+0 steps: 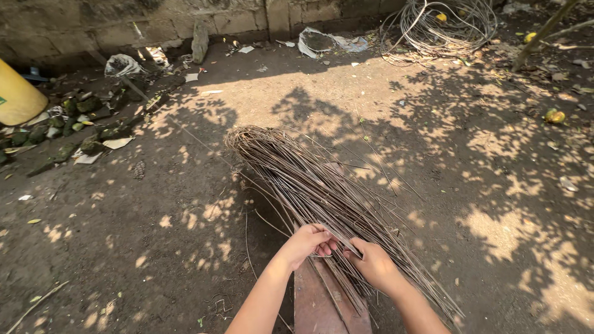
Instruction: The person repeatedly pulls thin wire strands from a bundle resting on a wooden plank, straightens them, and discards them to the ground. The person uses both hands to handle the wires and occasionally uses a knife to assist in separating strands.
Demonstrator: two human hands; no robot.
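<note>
From up here I see my left hand [311, 241] curled over the near end of the sticks [297, 179], fingers bent down onto the strands so they stay pinned. My right hand [374, 265] sits just beside it, thumb and fingers pinched on a few thin strands, I judge to draw them apart from the rest. So both hands are closed on the bundle, neither one loose.

The sticks lie as one long sheaf across the plank [322, 303], which runs from under my hands toward the bottom edge; the plank lifts the near end off the dirt [154, 235], probably so the strands can be reached from below. The far end fans out and curls on the ground, well ahead of me, with a few strays spilling to the right.

Farther off, a wire coil [442, 25] rests by the wall [185, 18] (the wall throws shade along the top), a yellow drum [15, 93] stands at the left edge, and a heap of husks [86, 117] lies near it
</note>
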